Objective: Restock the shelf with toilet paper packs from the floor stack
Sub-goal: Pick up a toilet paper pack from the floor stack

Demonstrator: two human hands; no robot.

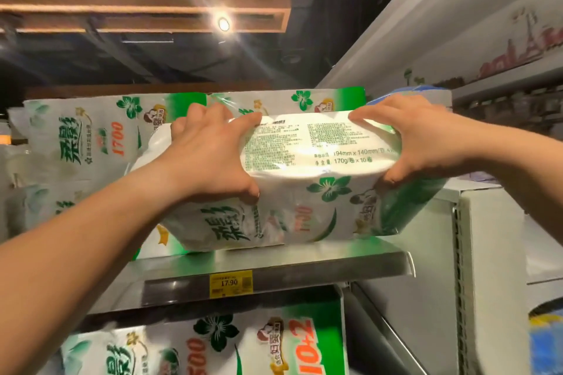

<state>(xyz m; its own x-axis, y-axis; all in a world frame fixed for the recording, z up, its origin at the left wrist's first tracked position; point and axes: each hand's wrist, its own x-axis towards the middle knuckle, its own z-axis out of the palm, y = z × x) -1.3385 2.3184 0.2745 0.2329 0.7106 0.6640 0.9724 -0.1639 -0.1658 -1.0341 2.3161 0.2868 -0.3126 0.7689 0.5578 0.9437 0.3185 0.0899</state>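
Note:
A white and green toilet paper pack [304, 179] is held up at the top shelf [274, 265], its lower edge just above the shelf's metal board. My left hand [210, 152] grips the pack's left end, fingers over the top and thumb underneath. My right hand [417, 134] grips its right end the same way. Behind it, more packs of the same brand [91, 143] stand in a row on that shelf.
A yellow price tag [231, 283] reading 17.90 sits on the shelf's front rail. Below it stands another pack [243, 344] on the lower shelf. A white shelf upright [487, 268] rises at the right, and a bright ceiling lamp [224, 24] shines overhead.

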